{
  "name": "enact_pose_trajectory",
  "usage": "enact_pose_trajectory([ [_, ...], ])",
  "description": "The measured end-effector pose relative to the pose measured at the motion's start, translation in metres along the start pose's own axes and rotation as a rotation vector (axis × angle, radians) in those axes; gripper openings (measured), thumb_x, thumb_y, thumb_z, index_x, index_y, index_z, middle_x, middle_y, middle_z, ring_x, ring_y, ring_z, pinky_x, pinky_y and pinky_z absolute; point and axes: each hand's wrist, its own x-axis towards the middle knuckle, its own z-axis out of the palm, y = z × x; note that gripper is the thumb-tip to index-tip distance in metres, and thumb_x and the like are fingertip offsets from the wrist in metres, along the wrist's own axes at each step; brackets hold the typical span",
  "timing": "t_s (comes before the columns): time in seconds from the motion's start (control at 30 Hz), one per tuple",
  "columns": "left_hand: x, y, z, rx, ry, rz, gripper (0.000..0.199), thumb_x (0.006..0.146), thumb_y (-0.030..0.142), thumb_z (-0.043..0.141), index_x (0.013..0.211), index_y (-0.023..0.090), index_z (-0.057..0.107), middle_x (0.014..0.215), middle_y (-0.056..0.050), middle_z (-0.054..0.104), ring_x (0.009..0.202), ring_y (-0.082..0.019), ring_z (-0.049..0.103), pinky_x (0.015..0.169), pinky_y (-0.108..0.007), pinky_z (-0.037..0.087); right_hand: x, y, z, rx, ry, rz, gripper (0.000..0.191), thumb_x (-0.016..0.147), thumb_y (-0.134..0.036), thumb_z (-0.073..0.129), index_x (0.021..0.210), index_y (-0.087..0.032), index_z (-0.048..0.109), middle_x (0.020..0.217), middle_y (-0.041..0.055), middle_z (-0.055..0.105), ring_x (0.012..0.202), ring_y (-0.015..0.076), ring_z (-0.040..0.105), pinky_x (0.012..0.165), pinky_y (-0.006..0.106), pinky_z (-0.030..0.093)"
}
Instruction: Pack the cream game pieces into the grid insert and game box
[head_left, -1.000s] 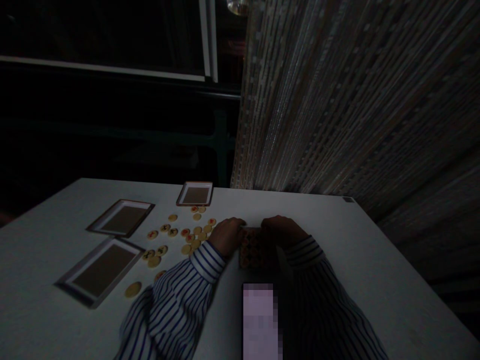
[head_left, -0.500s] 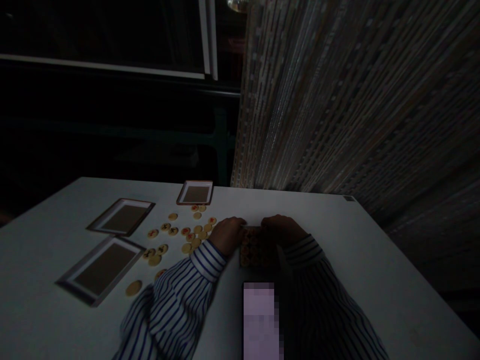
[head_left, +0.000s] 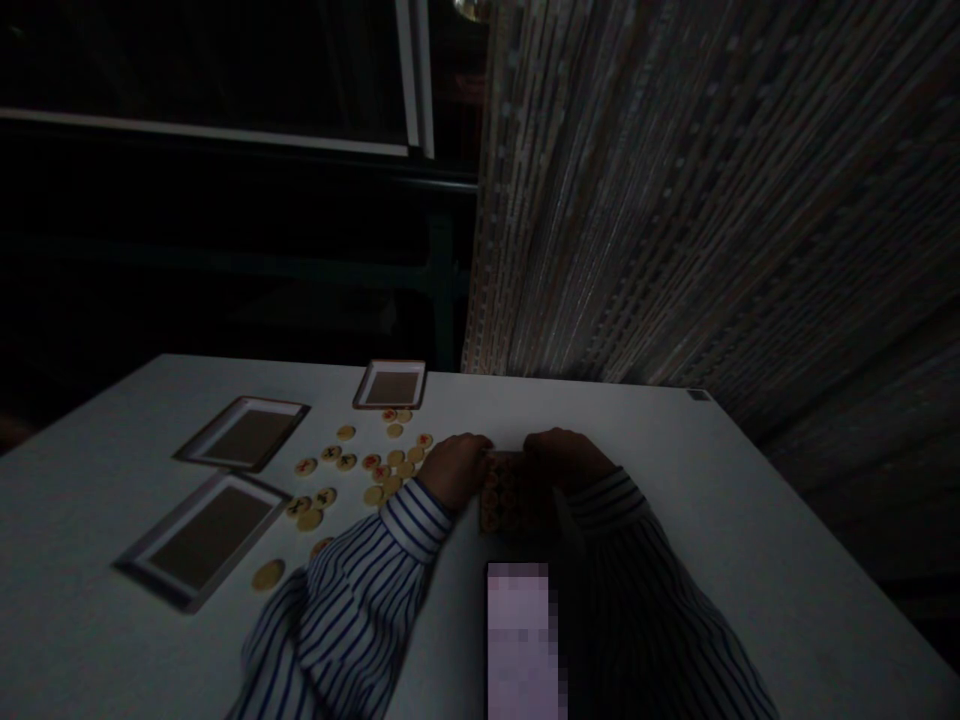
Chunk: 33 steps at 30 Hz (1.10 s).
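A small tray (head_left: pixel 496 518) with round wooden Chinese chess pieces in rows lies on the white table before me. My left hand (head_left: pixel 457 468) curls over its far left side, fingers bent and partly hidden. My right hand (head_left: pixel 568 456) is closed at the far right corner and, in deep shadow, covers part of the pieces. Left of my left hand, loose chess pieces (head_left: pixel 382 472) are scattered, some showing red or black characters and others plain. A phone (head_left: pixel 521 640) with a lit, blurred-out screen lies just in front of the tray, between my forearms.
Three shallow open boxes or lids stand on the left: one at the back (head_left: pixel 391 403), one further left (head_left: pixel 287 437) and one nearer me (head_left: pixel 247 517). A bead-string curtain (head_left: pixel 570 250) hangs behind the table (head_left: pixel 660 480). The room is very dark.
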Motion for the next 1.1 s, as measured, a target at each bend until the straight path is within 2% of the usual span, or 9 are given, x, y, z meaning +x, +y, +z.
enact_pose_trajectory([
  [0.37, -0.0010, -0.0039, 0.0032, -0.003, 0.038, 0.032, 0.031, 0.083, 0.026, 0.043, 0.108, 0.019, 0.058, 0.106, -0.007, 0.063, 0.100, -0.017, 0.056, 0.088, -0.027, 0.040, -0.0007, -0.0003, -0.0035, 0.017, -0.015, -0.011, 0.027, 0.080, -0.031, 0.044, 0.100, -0.022, 0.060, 0.091, 0.0104, 0.064, 0.082, 0.0227, 0.062, 0.063, 0.030, 0.044],
  [0.7, -0.0006, -0.0027, 0.0005, -0.004, 0.016, 0.023, 0.032, 0.082, 0.025, 0.043, 0.109, 0.018, 0.058, 0.107, -0.007, 0.063, 0.101, -0.018, 0.056, 0.088, -0.027, 0.040, 0.0031, -0.0019, -0.0026, 0.033, -0.052, -0.024, 0.027, 0.080, -0.032, 0.045, 0.098, -0.020, 0.061, 0.093, 0.0118, 0.065, 0.085, 0.0229, 0.062, 0.066, 0.030, 0.045],
  [1.1, -0.0010, -0.0003, -0.0014, 0.001, -0.003, 0.004, 0.032, 0.083, 0.028, 0.043, 0.109, 0.020, 0.058, 0.108, -0.007, 0.062, 0.102, -0.019, 0.055, 0.089, -0.028, 0.040, 0.0032, -0.0018, -0.0013, 0.045, -0.040, -0.032, 0.027, 0.080, -0.029, 0.044, 0.098, -0.019, 0.062, 0.093, 0.0129, 0.065, 0.085, 0.0233, 0.062, 0.068, 0.032, 0.047],
])
